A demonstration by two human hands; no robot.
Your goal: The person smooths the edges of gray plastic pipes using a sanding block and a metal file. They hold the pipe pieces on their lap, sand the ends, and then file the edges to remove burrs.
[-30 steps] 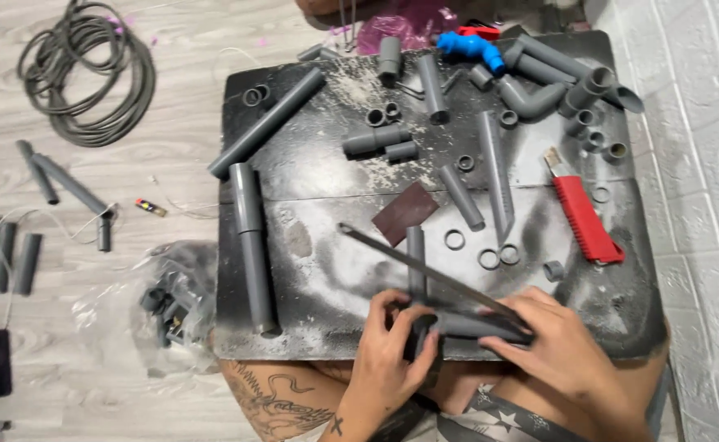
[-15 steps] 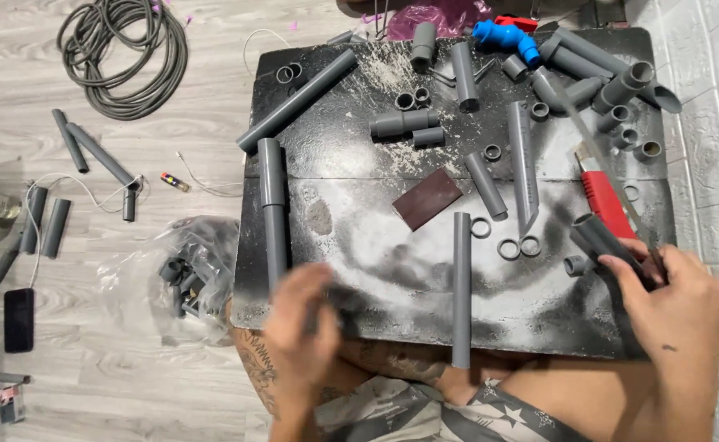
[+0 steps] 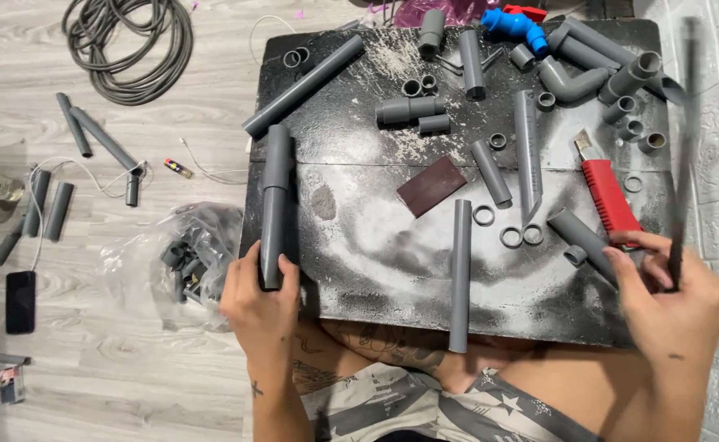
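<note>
left hand [image 3: 260, 299]: fingers clamped on grey pipe [image 3: 274, 214]
right hand [image 3: 672, 296]: fingers closed around blurred thin rod [image 3: 683, 155]; red cutter [image 3: 608, 196] just beyond fingertips

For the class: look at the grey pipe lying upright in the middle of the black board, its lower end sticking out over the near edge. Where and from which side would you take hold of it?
Probably grip the grey pipe at its lower end, coming from the near edge of the black board. That end overhangs, so fingers can wrap right round it. Higher up, small rings lie close on its right.
</note>
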